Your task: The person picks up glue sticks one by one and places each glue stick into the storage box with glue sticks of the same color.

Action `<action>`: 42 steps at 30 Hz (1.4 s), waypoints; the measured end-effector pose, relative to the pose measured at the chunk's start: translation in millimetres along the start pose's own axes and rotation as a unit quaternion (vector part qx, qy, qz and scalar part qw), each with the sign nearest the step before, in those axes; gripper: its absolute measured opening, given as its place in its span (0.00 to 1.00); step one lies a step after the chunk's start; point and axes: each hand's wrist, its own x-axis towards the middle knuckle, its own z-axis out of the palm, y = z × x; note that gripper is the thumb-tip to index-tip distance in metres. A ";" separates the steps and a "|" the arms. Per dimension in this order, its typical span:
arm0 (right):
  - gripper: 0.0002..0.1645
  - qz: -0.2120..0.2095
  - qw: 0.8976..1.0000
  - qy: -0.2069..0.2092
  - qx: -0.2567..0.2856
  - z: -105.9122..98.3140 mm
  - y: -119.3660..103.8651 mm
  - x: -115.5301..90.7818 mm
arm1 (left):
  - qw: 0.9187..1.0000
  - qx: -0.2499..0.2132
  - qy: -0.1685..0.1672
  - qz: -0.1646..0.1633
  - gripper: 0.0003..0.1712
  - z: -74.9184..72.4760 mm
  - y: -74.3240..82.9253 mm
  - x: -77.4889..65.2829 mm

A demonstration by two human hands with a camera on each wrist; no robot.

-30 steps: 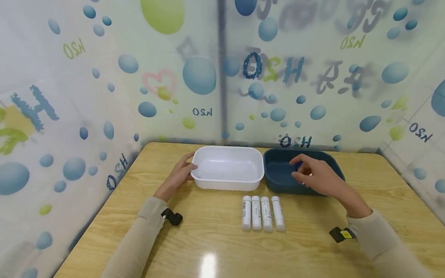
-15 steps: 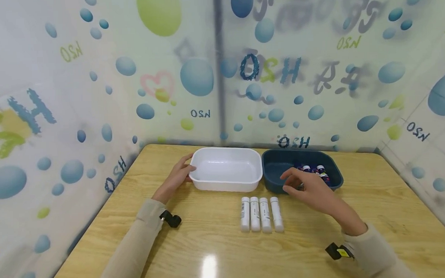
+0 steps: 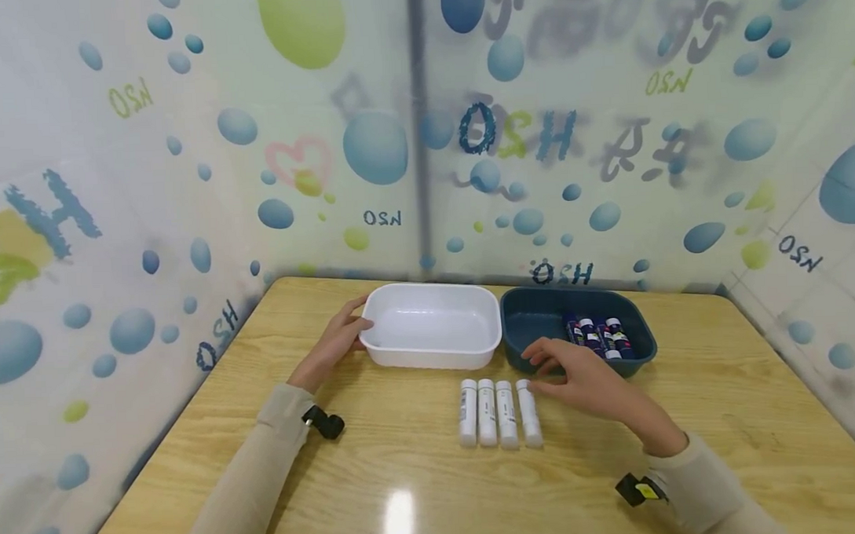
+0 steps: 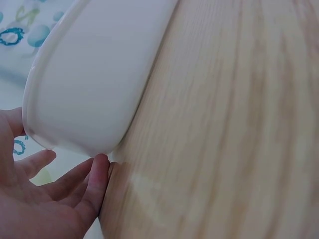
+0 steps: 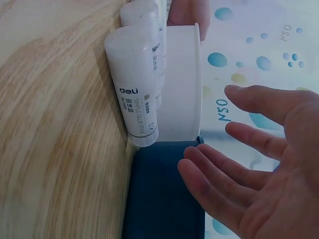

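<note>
In the head view, my left hand (image 3: pixel 336 337) touches the left end of a white plastic basin (image 3: pixel 434 359). The left wrist view has its fingertips, fairly straight, against the end wall of the basin (image 4: pixel 99 74). My right hand (image 3: pixel 580 375) hovers palm-down beside a row of several white glue sticks (image 3: pixel 506 413) standing on the table. Nothing is between its spread fingers, and the thumb tip is close to the rightmost glue stick (image 5: pixel 132 89), labelled "deli". Whether they touch is unclear.
A dark blue basin (image 3: pixel 536 326) adjoins the white one on its right. Several small dark bottles with white caps (image 3: pixel 591 336) lie in its right part, some hidden by my hand. The wooden table (image 3: pixel 322 491) ends at a patterned curtain (image 3: pixel 423 141) behind.
My right hand has moved from over the dark basin toward me and left, to the glue sticks, uncovering the small bottles. My left hand stays at the white basin.
</note>
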 end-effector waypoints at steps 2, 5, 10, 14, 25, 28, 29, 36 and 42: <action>0.22 0.005 1.000 -0.008 0.003 2.1 0.1 0.1 | 1.000 0.003 0.000 0.002 0.38 0.0 -0.1 0.1; 0.23 0.011 1.000 -0.012 -0.007 4.6 -0.4 0.7 | 1.000 0.006 0.001 0.001 0.38 0.1 -0.4 -0.6; 0.23 0.033 0.998 -0.026 -0.045 6.6 -2.4 1.3 | 1.000 0.010 -0.003 -0.003 0.38 0.4 2.2 -2.7; 0.26 0.046 0.997 -0.049 -0.048 9.1 -4.2 3.2 | 1.000 -0.004 -0.008 -0.011 0.38 -0.8 7.0 -4.0; 0.30 0.060 0.990 -0.077 -0.101 21.7 -2.8 4.8 | 1.000 0.001 -0.011 -0.014 0.39 -0.1 9.9 -4.8; 0.32 0.078 0.987 -0.086 -0.108 25.0 -1.8 4.9 | 1.000 0.004 -0.005 -0.009 0.39 0.3 5.0 -2.9; 0.33 0.085 0.987 -0.089 -0.106 25.5 -1.7 4.8 | 1.000 0.004 -0.005 -0.007 0.39 0.2 3.9 -2.5; 0.33 0.126 0.985 -0.106 -0.051 24.4 -3.7 2.3 | 1.000 0.006 -0.002 -0.001 0.38 0.3 1.5 -0.3; 0.34 0.152 0.981 -0.123 -0.013 24.8 -4.5 0.9 | 1.000 0.014 0.000 -0.003 0.38 0.6 2.1 0.0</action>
